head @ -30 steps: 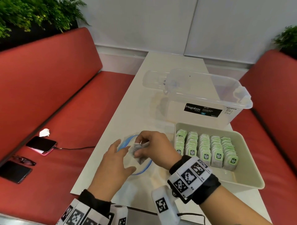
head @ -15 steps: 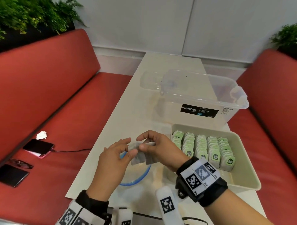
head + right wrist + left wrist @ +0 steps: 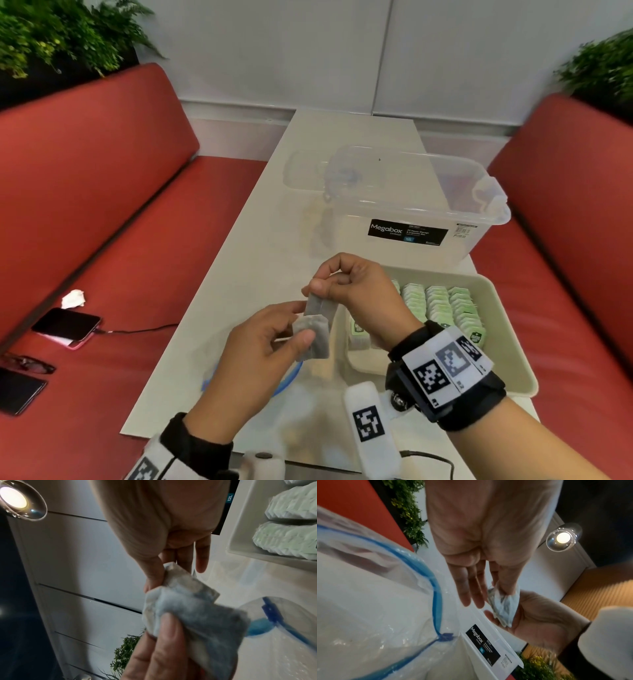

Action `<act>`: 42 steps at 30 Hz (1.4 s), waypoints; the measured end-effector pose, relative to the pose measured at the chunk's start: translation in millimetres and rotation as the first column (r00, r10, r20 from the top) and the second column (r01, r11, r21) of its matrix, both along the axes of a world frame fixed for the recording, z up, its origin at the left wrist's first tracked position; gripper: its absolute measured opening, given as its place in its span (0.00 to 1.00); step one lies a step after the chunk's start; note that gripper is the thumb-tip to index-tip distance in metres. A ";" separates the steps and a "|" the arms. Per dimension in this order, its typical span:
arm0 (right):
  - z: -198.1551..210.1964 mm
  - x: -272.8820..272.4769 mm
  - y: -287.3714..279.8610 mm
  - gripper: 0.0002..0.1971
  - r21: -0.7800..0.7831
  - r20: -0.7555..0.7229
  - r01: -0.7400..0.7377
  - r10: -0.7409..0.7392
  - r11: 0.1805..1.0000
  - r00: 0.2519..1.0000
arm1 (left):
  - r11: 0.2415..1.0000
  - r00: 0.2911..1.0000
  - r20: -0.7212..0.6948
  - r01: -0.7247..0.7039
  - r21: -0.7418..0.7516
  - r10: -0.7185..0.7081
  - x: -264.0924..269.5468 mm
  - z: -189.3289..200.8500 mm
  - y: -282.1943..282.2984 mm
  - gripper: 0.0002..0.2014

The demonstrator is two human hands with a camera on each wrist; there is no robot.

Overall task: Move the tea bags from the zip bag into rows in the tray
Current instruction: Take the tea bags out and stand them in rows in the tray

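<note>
Two grey tea bags [image 3: 313,329] hang overlapped above the table. My right hand [image 3: 318,282] pinches the top of the upper tea bag [image 3: 180,577] between thumb and forefinger. My left hand [image 3: 301,325] pinches the lower tea bag [image 3: 197,615], thumb on its face; its other fingers [image 3: 471,588] stay straight. The clear zip bag [image 3: 291,377] with a blue zipper [image 3: 435,588] lies open under my hands. The beige tray [image 3: 496,298] sits to the right, holding rows of green-labelled tea bags [image 3: 438,305], partly hidden by my right wrist.
A clear Megabox container [image 3: 411,212] stands right behind the tray. On the red bench at left lie a charging phone [image 3: 68,327], a second phone [image 3: 20,394], glasses [image 3: 27,363] and a crumpled tissue [image 3: 73,298]. Another red bench [image 3: 565,240] flanks the table's right side.
Both hands have risen from the zip bag's mouth with the tea bags. My left hand, open before, now pinches the lower bag while the right holds the upper one higher.
</note>
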State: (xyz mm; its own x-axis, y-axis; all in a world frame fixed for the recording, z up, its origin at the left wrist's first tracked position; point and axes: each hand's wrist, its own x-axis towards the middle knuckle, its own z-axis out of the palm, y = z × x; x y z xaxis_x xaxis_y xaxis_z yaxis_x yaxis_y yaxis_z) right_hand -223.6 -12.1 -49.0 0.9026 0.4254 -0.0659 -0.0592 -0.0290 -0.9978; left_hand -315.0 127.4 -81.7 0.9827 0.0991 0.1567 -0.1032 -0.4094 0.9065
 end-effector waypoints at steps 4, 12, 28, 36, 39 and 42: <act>5.7 -1.7 -7.5 0.04 -0.005 0.057 0.060 -0.059 0.998 0.997 | 0.995 0.994 0.105 -0.047 0.085 0.038 7.2 -0.7 -12.6 0.02; 12.5 -8.1 -29.8 0.13 -0.393 0.300 0.188 -0.067 0.900 0.952 | 0.971 0.983 0.184 -0.067 0.230 0.025 18.2 -6.1 -24.9 0.05; 8.7 -2.3 -71.1 0.02 -0.615 0.471 0.144 0.215 0.775 0.856 | 0.956 0.976 0.025 0.206 0.207 -0.215 32.9 -15.9 -52.9 0.03; 32.3 28.1 -126.5 0.13 -0.840 0.319 0.112 0.316 0.531 0.894 | 0.970 0.991 0.065 0.102 0.219 -0.118 34.2 -28.5 -49.5 0.09; 29.8 40.2 -137.6 0.05 -0.876 0.357 0.188 0.335 0.444 0.872 | 0.965 0.990 0.057 0.110 0.239 -0.127 29.7 -31.3 -52.3 0.04; 25.4 48.9 -141.2 0.05 -0.938 0.265 0.126 0.432 0.324 0.862 | 0.957 0.989 0.037 0.131 0.260 -0.146 22.6 -33.7 -54.7 0.03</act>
